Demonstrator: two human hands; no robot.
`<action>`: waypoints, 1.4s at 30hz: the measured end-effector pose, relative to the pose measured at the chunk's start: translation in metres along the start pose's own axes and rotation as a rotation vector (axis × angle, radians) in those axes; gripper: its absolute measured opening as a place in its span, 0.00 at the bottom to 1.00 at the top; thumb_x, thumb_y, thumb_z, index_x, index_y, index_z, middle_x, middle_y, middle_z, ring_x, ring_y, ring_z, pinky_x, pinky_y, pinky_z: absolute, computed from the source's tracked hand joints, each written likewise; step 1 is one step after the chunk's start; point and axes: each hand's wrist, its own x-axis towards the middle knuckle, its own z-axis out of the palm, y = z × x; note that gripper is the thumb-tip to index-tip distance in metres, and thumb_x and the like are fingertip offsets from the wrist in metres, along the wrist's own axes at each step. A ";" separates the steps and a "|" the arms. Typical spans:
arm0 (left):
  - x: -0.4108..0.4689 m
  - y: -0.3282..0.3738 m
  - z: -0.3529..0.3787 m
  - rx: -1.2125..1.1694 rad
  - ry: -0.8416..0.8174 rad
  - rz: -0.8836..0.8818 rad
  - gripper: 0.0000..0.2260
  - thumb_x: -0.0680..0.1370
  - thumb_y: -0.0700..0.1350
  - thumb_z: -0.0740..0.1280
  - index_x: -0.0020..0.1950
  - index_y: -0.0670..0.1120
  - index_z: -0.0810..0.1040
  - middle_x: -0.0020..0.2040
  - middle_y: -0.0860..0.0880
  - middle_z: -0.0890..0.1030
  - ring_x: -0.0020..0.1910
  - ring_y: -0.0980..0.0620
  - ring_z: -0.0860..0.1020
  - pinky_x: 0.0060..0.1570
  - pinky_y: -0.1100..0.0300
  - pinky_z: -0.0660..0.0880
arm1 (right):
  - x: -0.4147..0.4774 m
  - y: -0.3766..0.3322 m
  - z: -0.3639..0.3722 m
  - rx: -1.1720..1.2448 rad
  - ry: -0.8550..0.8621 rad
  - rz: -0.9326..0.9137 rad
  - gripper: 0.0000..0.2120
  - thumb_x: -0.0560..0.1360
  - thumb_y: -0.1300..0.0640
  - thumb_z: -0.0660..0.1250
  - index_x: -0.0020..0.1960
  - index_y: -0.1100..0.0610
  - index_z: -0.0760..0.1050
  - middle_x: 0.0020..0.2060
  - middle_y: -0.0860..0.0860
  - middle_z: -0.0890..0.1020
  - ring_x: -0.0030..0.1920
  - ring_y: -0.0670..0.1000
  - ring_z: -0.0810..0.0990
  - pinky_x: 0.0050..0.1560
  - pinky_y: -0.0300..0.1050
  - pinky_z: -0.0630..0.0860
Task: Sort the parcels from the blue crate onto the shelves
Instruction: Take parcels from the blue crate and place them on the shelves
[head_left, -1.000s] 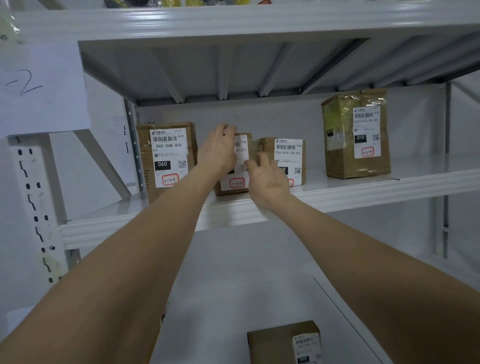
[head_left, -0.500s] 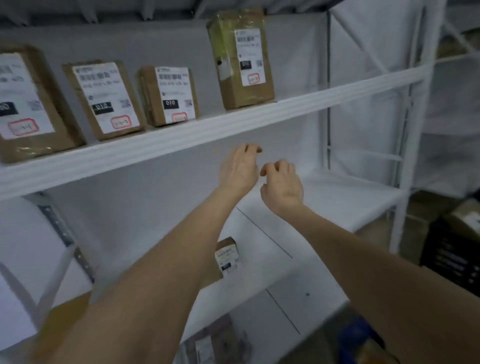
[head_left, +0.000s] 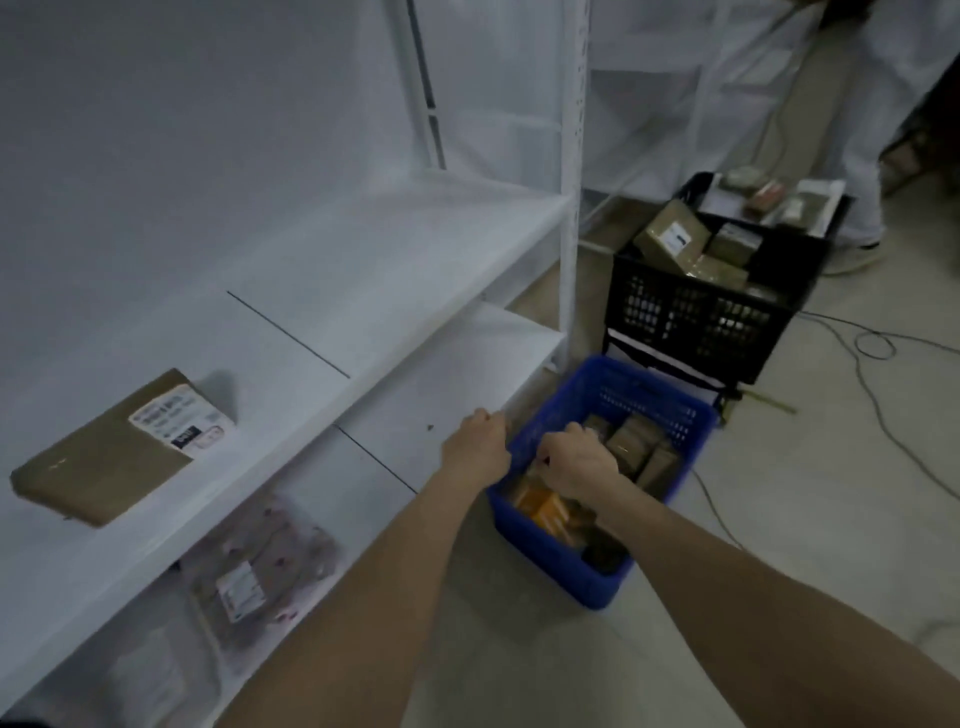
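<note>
The blue crate (head_left: 675, 410) stands on the floor by the right end of the white shelves (head_left: 363, 270). It holds several brown parcels (head_left: 636, 441) and an orange packet (head_left: 545, 512). My right hand (head_left: 576, 460) reaches down into the crate with its fingers curled among the parcels; the fingertips are hidden. My left hand (head_left: 475, 447) hovers at the crate's left rim with loosely curled fingers, and I see nothing in it. A flat brown parcel (head_left: 114, 452) with a white label lies on the middle shelf at the left.
A bagged parcel (head_left: 249, 577) lies on the bottom shelf. A black crate (head_left: 701, 317) full of parcels stands behind the blue one. Cables (head_left: 878, 343) trail over the floor at the right. A person's shoe (head_left: 852, 254) shows behind the black crate. The shelf post (head_left: 571, 182) rises beside the crates.
My view has swung from the upper shelf's standing parcels down to the floor. Both empty hands have dropped from the shelf to the blue crate.
</note>
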 end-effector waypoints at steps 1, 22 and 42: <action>0.003 0.010 0.015 0.005 -0.048 0.006 0.17 0.78 0.41 0.59 0.67 0.44 0.68 0.65 0.43 0.68 0.62 0.44 0.70 0.57 0.49 0.73 | 0.000 0.018 0.005 0.001 -0.015 0.014 0.13 0.80 0.56 0.59 0.62 0.57 0.71 0.63 0.59 0.69 0.64 0.60 0.66 0.62 0.52 0.69; 0.218 0.101 0.131 -0.097 -0.335 -0.070 0.13 0.79 0.45 0.60 0.63 0.43 0.69 0.60 0.41 0.70 0.57 0.44 0.72 0.54 0.50 0.74 | 0.194 0.226 -0.009 0.112 -0.275 0.096 0.17 0.78 0.61 0.58 0.66 0.57 0.69 0.61 0.59 0.73 0.61 0.59 0.73 0.60 0.52 0.73; 0.422 0.157 0.241 -0.411 -0.382 -0.494 0.08 0.78 0.42 0.62 0.56 0.43 0.73 0.54 0.41 0.77 0.51 0.44 0.77 0.50 0.53 0.76 | 0.420 0.348 0.046 0.174 -0.516 -0.068 0.24 0.79 0.61 0.57 0.74 0.58 0.59 0.64 0.58 0.73 0.63 0.58 0.72 0.62 0.52 0.70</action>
